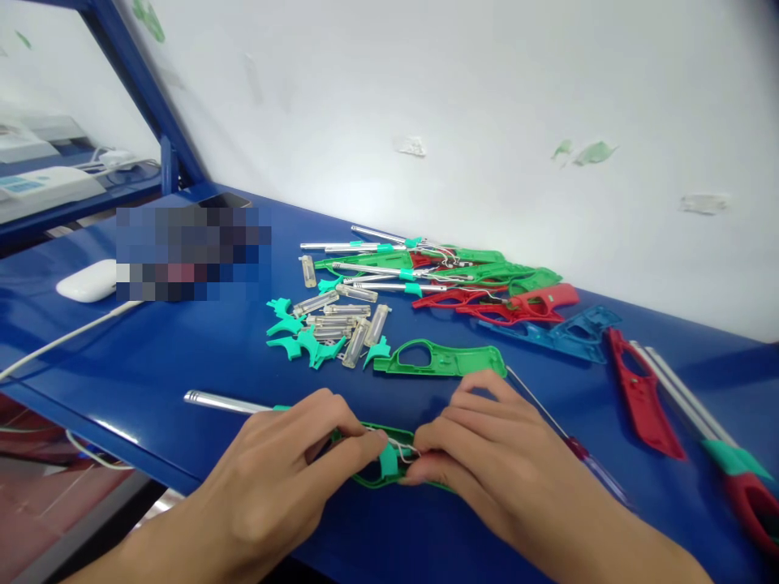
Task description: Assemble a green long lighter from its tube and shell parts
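Observation:
Both my hands work on a green plastic handle shell lying near the front edge of the blue table. My left hand pinches it from the left, beside a silver metal tube that sticks out leftward. My right hand pinches its right end, where a teal trigger piece and thin white wires sit between my fingertips. Another green handle half lies just behind my hands.
Behind lie teal triggers, clear small tubes, and a pile of green and red handles with silver tubes. A blue handle, red handle, a red-handled screwdriver and assembled tools lie right. A white mouse-like object lies left.

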Motion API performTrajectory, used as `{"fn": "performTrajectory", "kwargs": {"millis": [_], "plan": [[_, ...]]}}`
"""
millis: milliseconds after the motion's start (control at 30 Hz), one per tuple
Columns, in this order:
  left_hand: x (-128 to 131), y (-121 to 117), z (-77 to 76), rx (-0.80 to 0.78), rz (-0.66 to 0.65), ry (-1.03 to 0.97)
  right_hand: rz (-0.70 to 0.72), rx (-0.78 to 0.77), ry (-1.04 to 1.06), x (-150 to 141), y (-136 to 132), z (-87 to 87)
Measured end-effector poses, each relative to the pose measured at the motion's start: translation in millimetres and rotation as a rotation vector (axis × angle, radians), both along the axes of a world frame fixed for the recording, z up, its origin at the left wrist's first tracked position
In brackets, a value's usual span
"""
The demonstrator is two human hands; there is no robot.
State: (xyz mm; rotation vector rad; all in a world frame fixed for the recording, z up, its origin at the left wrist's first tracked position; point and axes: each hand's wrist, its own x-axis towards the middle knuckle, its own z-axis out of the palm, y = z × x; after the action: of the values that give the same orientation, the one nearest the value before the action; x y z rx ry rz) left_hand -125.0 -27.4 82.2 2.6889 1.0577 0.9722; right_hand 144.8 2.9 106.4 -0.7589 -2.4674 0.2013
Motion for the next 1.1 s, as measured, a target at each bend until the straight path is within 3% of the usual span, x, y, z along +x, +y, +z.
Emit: {"fn": "performTrajectory", "kwargs": {"millis": [233,633,900,1100], "plan": [[4,1,7.6,0.012,0.023,-0.008,0.003,-0.041,0.049,-2,0,4.0],[2,2,0.1,0.006,0.029,0.004,-0.05,-0.066,0.086,-3,-2,5.2],[1,-1,-1.4,-0.037,0.075,0.029,-0.049,-0.355,0.059,8,2,13.0],[2,-1,2.8,0.009,0.075,0.028,-0.016,-0.396,0.059,14,4,14.5]]}}
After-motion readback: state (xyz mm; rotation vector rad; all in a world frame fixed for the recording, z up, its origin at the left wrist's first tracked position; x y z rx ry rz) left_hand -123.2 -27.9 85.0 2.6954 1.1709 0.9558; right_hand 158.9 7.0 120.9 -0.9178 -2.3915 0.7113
